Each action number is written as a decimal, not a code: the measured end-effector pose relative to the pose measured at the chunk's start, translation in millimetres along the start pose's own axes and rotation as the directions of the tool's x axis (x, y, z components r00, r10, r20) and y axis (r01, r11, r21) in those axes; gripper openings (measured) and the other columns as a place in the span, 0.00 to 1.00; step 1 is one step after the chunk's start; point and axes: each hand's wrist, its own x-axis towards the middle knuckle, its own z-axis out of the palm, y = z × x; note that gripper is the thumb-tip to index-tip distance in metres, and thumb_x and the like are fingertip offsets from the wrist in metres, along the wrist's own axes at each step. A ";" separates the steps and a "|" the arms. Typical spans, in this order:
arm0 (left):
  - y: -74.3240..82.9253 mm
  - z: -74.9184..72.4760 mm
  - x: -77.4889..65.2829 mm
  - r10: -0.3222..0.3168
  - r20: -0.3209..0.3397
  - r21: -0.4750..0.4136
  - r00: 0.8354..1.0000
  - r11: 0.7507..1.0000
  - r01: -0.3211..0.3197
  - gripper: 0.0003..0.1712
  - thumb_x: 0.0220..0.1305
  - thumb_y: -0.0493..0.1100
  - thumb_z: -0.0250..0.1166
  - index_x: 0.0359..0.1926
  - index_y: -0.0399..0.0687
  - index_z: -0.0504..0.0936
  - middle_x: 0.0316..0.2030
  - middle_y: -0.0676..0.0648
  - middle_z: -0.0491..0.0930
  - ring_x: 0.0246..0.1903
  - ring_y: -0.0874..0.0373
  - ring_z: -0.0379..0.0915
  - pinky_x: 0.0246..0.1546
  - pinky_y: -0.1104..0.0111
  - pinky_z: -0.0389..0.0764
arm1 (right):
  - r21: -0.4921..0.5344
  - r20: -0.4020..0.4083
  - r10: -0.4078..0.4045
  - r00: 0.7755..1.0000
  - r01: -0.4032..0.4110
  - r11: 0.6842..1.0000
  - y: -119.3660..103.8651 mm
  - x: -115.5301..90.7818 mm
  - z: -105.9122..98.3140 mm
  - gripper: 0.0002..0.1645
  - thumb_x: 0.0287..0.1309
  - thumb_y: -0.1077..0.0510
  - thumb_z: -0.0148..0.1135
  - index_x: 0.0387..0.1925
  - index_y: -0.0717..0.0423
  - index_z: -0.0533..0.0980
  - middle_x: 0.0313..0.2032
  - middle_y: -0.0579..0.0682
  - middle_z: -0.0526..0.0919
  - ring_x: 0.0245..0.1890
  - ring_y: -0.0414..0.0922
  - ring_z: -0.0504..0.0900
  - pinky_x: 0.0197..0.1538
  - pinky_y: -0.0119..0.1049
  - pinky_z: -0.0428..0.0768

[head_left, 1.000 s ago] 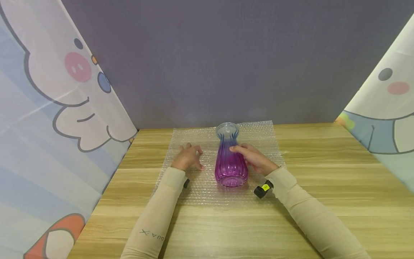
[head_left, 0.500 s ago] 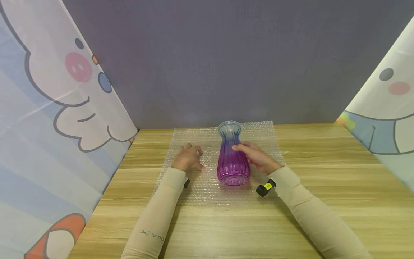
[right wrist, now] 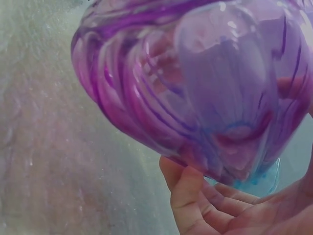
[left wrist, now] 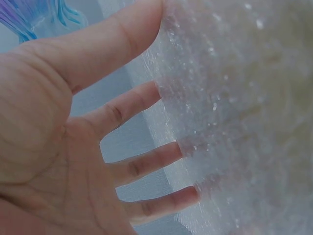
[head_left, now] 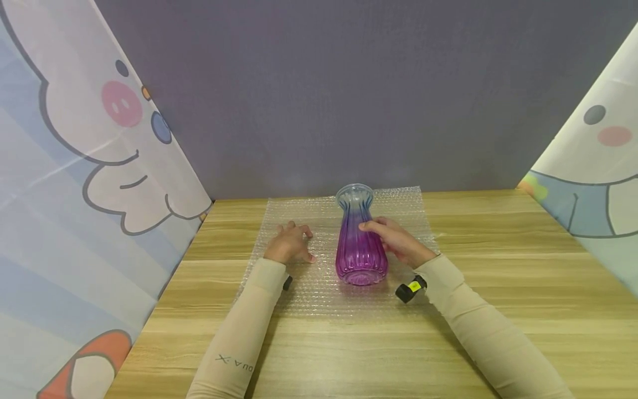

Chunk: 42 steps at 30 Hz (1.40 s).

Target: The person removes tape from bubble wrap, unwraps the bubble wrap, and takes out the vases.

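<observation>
A fluted glass vase (head_left: 360, 249), magenta at the base and fading through purple to clear blue at the flared rim, leans with its mouth toward the back wall and its base facing me. My right hand (head_left: 396, 240) grips it from the right, thumb across the upper body and fingers beneath, as the right wrist view shows under the vase (right wrist: 195, 88). Below lies a sheet of bubble wrap (head_left: 309, 299). To the left, my left hand (head_left: 289, 242) has its fingers spread, fingertips right at the wrap (left wrist: 234, 122) in the left wrist view, holding nothing.
The wood-grain table (head_left: 523, 288) extends on both sides of the wrap. A grey wall (head_left: 319, 100) closes off the back. Cartoon-printed curtains flank the table, one at the left (head_left: 65, 221) and one at the right (head_left: 608, 166).
The vase and my right hand have shifted slightly to the right, and the vase's mouth sits a little higher in view. My left hand has stayed in place.
</observation>
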 end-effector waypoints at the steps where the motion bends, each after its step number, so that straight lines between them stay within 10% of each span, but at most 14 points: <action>1: 0.1 0.1 -0.4 0.002 0.000 0.002 1.000 1.000 -0.002 0.42 0.42 0.55 0.85 0.61 0.62 0.80 0.65 0.41 0.69 0.67 0.37 0.60 0.55 0.39 0.79 | -0.002 -0.001 -0.002 1.000 0.002 1.000 -0.5 -0.4 -0.4 0.45 0.66 0.44 0.58 0.71 0.70 0.58 0.61 0.67 0.76 0.49 0.48 0.84 0.55 0.44 0.85; 42: -1.0 -0.3 0.0 -0.006 0.013 -0.024 1.000 1.000 0.006 0.43 0.42 0.54 0.84 0.62 0.63 0.79 0.69 0.41 0.66 0.66 0.39 0.60 0.53 0.42 0.79 | 0.061 -0.087 -0.029 0.996 0.034 0.998 -17.8 -8.9 -26.0 0.46 0.66 0.47 0.58 0.74 0.66 0.51 0.65 0.65 0.70 0.56 0.48 0.79 0.68 0.49 0.75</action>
